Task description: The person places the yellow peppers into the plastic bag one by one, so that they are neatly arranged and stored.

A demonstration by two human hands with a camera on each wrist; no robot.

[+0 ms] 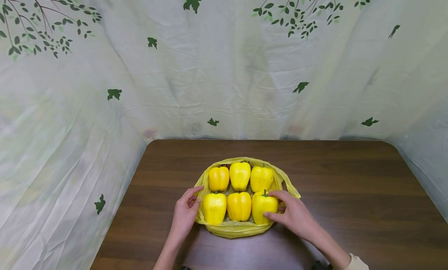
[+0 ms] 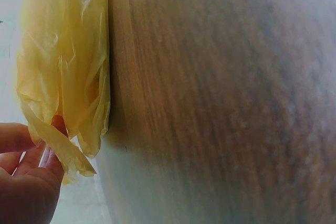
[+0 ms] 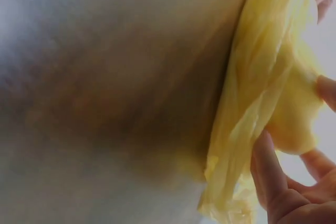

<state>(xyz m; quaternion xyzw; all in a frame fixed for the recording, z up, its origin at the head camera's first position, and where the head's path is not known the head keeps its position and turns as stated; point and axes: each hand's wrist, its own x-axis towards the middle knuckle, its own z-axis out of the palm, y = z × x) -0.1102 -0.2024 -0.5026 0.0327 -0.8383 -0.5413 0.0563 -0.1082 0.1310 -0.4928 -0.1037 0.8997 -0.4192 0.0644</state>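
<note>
A yellow plastic bag lies spread on the table with its mouth facing up. Several yellow bell peppers sit inside it in two rows, a back row and a front row. My right hand grips the front right bell pepper between thumb and fingers; that pepper also shows above the bag's side in the right wrist view. At the bag's left edge, my left hand holds the rim, its fingers around a loose strip of plastic in the left wrist view.
The brown wooden table extends to both sides of the bag. Behind it and along the left and right hangs pale cloth printed with green leaves. Dark objects, partly cut off, show near both wrists at the bottom edge.
</note>
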